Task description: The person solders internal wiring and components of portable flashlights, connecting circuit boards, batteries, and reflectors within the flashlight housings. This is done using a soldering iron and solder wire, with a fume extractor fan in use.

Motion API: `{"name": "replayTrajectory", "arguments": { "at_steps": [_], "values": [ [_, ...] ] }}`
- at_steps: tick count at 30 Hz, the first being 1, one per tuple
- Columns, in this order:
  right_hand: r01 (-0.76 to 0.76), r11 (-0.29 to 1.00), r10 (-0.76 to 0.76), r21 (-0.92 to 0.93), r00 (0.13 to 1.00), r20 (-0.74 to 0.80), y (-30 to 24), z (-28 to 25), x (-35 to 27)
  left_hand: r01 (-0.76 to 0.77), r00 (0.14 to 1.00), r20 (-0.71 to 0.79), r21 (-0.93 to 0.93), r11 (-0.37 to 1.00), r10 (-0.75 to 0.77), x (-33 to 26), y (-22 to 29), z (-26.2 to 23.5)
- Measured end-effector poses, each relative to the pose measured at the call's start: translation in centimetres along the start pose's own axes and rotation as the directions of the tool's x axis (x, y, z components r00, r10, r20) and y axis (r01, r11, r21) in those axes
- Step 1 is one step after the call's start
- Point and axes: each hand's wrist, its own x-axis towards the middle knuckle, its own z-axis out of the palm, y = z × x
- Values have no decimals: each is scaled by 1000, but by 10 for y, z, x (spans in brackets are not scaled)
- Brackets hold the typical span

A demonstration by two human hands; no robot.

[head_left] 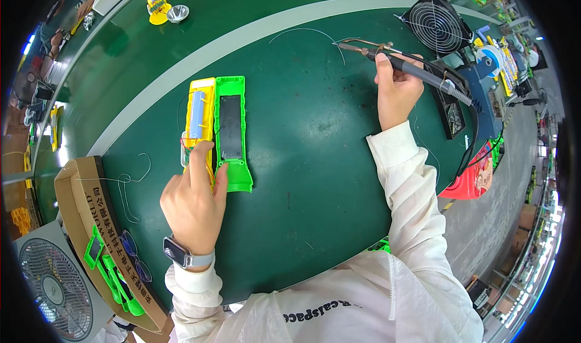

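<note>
My right hand (396, 95) grips the dark handle of a soldering iron (436, 84), whose tip points left over the far part of the table. A thin metal guide runs along the iron, and fine wire lies near its tip. My left hand (196, 204) rests on the lower part of a yellow casing half (206, 110), its index finger and thumb pressing there. A blue cylindrical battery (196, 114) and thin red wires sit in this casing. Beside it, touching, lies a green casing half (240, 125) with a black pad (230, 127). My fingers partly hide the casing's near end.
A cardboard box (75, 185) with green casing parts and a grey fan (54, 288) stand at left, near glasses (134, 255). A black fan (437, 25) and a blue machine (484, 92) stand at right. A reflector cup (177, 13) lies far left.
</note>
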Motion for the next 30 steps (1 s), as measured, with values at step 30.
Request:
{"name": "replayTrajectory", "arguments": {
  "at_steps": [30],
  "values": [
    [38, 999, -38, -5, 999, 9, 2, 2, -1, -545, 825, 106, -115, 831, 555, 3, -16, -15]
  ]
}}
